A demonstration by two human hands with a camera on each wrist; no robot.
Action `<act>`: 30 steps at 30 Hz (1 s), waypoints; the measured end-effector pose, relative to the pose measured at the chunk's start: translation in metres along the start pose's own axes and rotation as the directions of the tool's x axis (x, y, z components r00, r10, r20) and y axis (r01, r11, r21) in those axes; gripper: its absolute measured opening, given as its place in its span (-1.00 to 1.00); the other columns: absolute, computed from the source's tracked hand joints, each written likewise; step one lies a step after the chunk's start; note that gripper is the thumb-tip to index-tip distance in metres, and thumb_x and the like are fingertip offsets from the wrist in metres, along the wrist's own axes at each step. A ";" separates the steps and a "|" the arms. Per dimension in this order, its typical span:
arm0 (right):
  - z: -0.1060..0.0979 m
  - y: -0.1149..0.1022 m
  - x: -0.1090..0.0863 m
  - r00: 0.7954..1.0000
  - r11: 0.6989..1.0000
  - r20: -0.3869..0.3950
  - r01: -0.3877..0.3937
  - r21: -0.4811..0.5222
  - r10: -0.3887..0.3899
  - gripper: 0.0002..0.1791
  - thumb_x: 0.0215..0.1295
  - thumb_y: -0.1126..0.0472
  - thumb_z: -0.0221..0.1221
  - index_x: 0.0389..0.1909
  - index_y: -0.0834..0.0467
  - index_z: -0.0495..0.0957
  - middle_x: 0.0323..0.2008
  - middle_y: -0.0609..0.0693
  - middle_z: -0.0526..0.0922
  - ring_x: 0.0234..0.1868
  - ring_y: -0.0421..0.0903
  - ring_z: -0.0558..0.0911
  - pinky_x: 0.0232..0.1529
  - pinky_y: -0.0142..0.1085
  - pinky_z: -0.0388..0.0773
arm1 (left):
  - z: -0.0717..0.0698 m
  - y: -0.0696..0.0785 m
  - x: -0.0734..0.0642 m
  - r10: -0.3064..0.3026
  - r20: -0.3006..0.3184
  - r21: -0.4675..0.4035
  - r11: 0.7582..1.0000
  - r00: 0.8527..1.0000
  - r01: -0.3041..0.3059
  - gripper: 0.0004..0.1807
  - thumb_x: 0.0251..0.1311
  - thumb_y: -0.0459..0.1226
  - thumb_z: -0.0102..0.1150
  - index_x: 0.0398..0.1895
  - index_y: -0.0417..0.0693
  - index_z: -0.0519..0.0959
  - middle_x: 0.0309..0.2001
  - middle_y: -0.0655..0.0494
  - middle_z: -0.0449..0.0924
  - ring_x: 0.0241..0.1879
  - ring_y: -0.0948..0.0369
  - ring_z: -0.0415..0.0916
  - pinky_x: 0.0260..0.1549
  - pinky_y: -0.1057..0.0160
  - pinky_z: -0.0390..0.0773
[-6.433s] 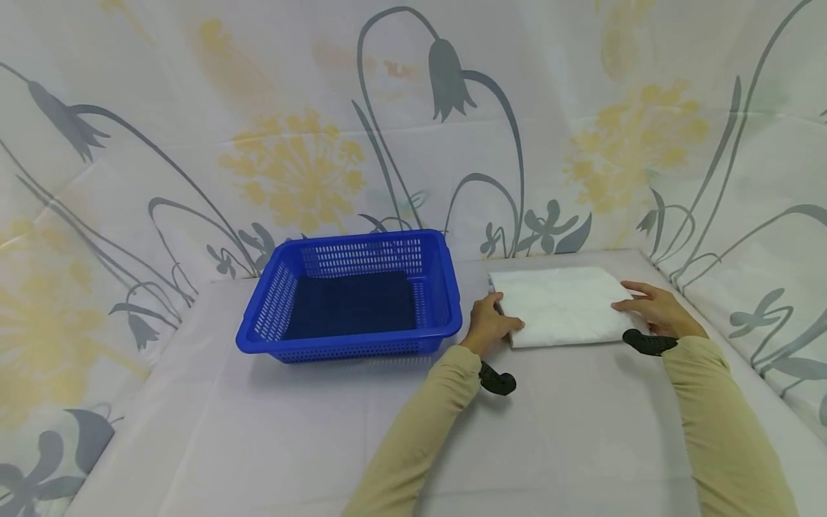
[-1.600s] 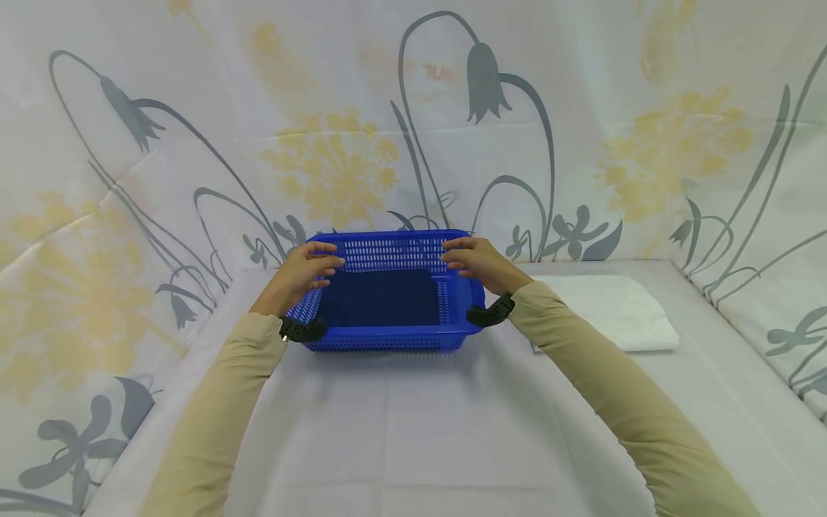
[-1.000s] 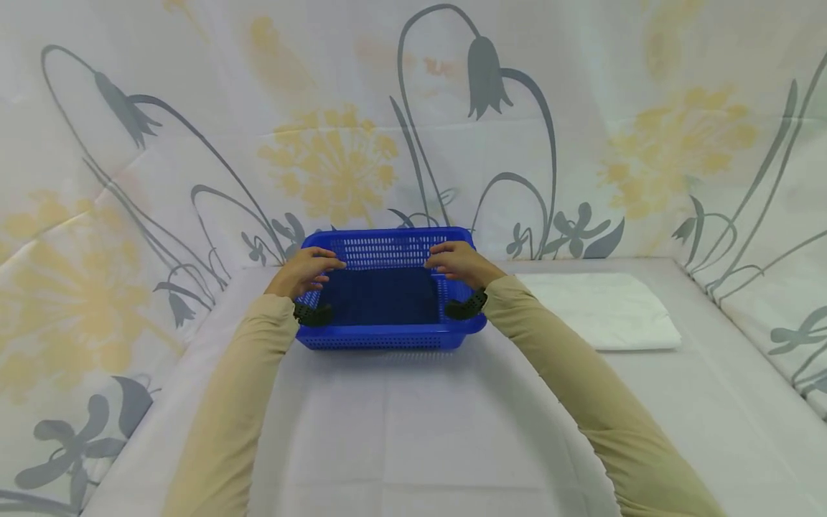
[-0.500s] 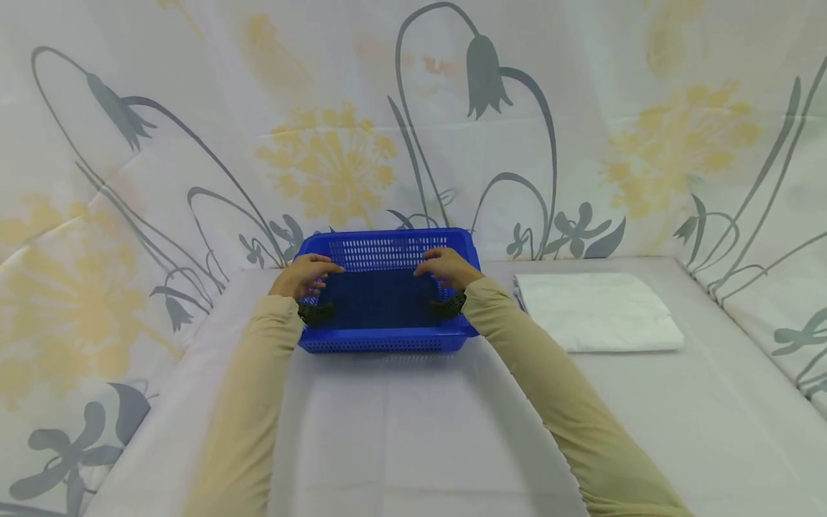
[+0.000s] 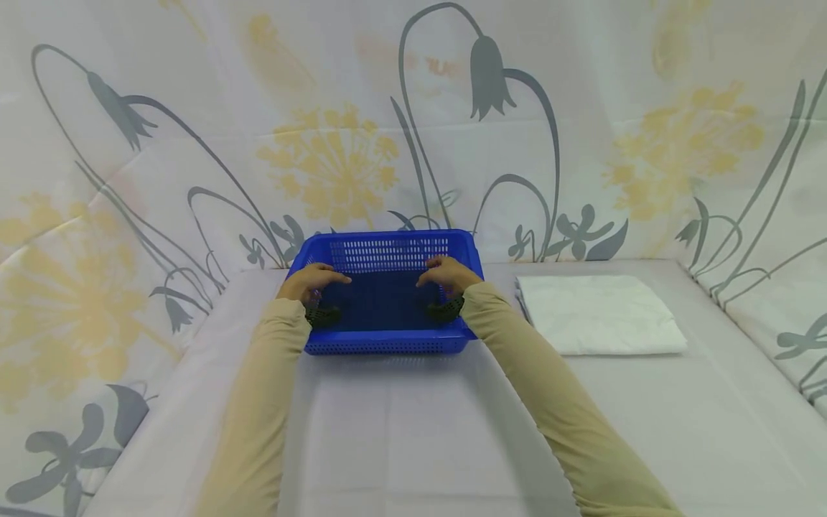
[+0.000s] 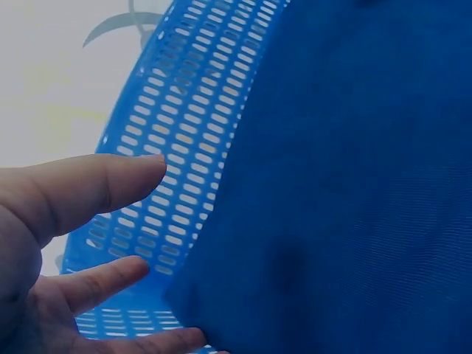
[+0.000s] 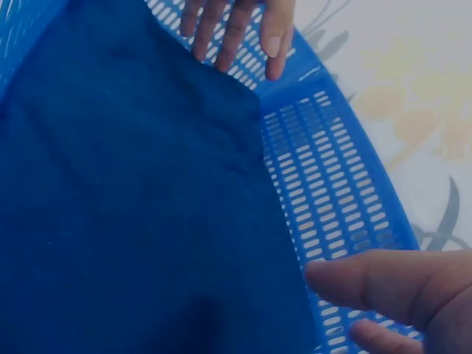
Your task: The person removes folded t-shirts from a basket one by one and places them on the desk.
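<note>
A dark blue folded cloth [image 5: 377, 301] lies flat on the floor of a blue perforated plastic basket [image 5: 384, 341]. My left hand [image 5: 313, 280] is inside the basket at the cloth's left end. In the left wrist view its thumb and fingers are spread, one fingertip right at a corner of the cloth [image 6: 317, 184]. My right hand [image 5: 450, 274] reaches in at the right end, thumb and fingers apart, with the thumb tip at the cloth's edge in the right wrist view. Nothing shows between the fingers of either hand. Dark wrist straps partly cover the cloth's front corners.
To the right of the basket, a white folded cloth [image 5: 601, 316] lies on the white-covered table [image 5: 420, 431]. A flower-patterned curtain [image 5: 413, 129] hangs close behind the basket and along both sides.
Both hands have left the white cloth and come over to the basket. Within the last second and a half they have lowered into it and drawn closer to the blue cloth's ends.
</note>
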State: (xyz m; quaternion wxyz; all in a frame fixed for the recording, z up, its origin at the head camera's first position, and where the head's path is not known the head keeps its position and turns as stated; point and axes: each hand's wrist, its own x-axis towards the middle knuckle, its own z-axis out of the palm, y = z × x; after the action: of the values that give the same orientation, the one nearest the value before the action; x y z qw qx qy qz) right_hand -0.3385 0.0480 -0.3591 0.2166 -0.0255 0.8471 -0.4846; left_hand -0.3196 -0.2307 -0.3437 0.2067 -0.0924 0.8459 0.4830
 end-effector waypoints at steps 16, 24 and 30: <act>0.003 0.001 0.003 0.991 0.995 0.129 -0.016 -0.097 0.028 -0.17 0.26 0.16 0.23 0.47 0.22 0.06 0.41 0.23 0.11 0.33 0.15 0.26 0.12 -0.10 0.45 | 0.004 -0.005 0.006 -0.028 0.000 0.068 0.997 1.000 0.028 -0.17 0.28 -0.10 0.18 0.49 -0.22 0.06 0.09 -0.16 0.24 -0.51 0.25 0.08 -0.55 0.35 0.26; 0.002 0.003 0.002 0.988 0.996 0.151 -0.002 -0.090 0.016 -0.15 0.24 0.18 0.25 0.48 0.19 0.05 0.43 0.21 0.09 0.25 0.18 0.38 0.14 -0.13 0.43 | 0.009 -0.003 0.005 -0.032 -0.013 0.178 0.983 0.999 0.034 -0.20 0.24 -0.10 0.20 0.41 -0.34 0.14 -0.04 -0.20 0.41 -0.30 0.12 0.39 -0.42 0.30 0.49; 0.000 0.004 0.003 0.985 0.991 0.174 0.024 -0.132 -0.001 -0.16 0.23 0.16 0.26 0.48 0.17 0.09 0.40 0.24 0.14 0.19 0.19 0.43 0.10 -0.12 0.46 | 0.012 -0.005 0.009 -0.038 0.003 0.175 0.984 0.999 0.037 -0.14 0.27 -0.11 0.19 0.46 -0.36 0.04 0.40 -0.28 0.06 -0.09 0.01 0.47 -0.19 0.22 0.54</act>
State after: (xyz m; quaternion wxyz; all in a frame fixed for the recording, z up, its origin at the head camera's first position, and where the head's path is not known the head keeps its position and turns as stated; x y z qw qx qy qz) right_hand -0.3405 0.0492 -0.3631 0.2840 -0.0873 0.8554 -0.4243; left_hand -0.3228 -0.2227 -0.3567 0.2256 -0.0884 0.8825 0.4032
